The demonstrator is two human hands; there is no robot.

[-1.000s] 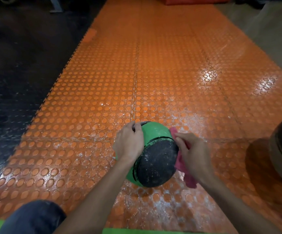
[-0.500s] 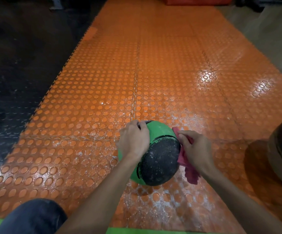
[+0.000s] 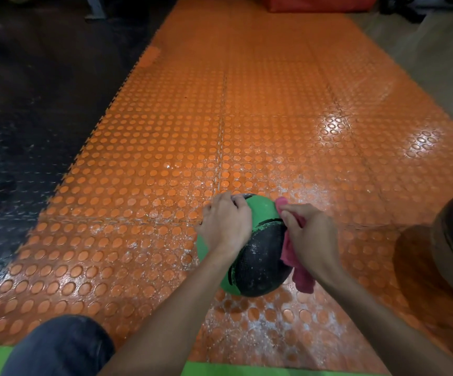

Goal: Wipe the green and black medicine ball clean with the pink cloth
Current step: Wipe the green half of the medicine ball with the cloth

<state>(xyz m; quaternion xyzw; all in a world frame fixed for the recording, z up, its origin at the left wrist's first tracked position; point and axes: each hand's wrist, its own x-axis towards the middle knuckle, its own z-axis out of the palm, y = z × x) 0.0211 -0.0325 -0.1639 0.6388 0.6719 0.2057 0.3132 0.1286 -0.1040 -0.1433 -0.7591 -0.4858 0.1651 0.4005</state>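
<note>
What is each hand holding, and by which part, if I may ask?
Left hand grips the medicine ball at its upper left; right hand holds the pink cloth by its bunched middle.

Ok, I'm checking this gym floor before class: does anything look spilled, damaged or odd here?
Yes. White powdery residue is scattered over the orange studded mat around the medicine ball, like a spill. The same specks dust the ball's black panel, and its green edge there looks chipped.

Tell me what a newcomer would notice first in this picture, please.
The green and black medicine ball near the bottom centre draws the eye: the left hand grips its top while the right hand presses a pink cloth against its right side. Around it spreads a glossy orange studded mat, dusted white near the ball.
</note>
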